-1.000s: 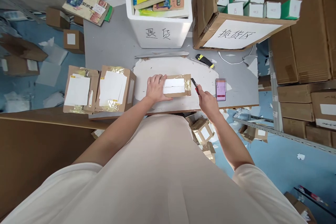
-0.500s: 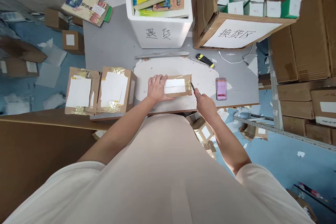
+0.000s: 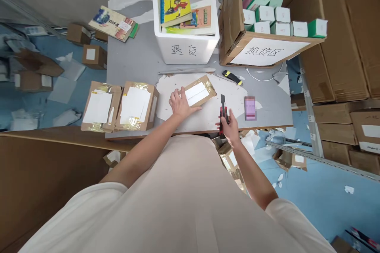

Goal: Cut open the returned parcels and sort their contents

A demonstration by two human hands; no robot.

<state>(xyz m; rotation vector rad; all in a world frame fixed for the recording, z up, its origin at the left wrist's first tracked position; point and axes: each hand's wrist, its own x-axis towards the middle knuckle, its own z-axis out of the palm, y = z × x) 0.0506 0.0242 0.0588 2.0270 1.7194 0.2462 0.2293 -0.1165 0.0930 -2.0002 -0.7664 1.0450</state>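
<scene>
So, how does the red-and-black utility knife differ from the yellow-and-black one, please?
The red-and-black utility knife is in the right hand; the yellow-and-black utility knife lies on the table. The red-and-black one points nearly straight forward; the yellow-and-black one lies aslant. Both have black on their handles.

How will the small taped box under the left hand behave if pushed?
The box is probably fairly stiff, being straight-sided cardboard. Lying flat, it seems unlikely to roll or tip. Its glossy tape may feel slippery.
</scene>
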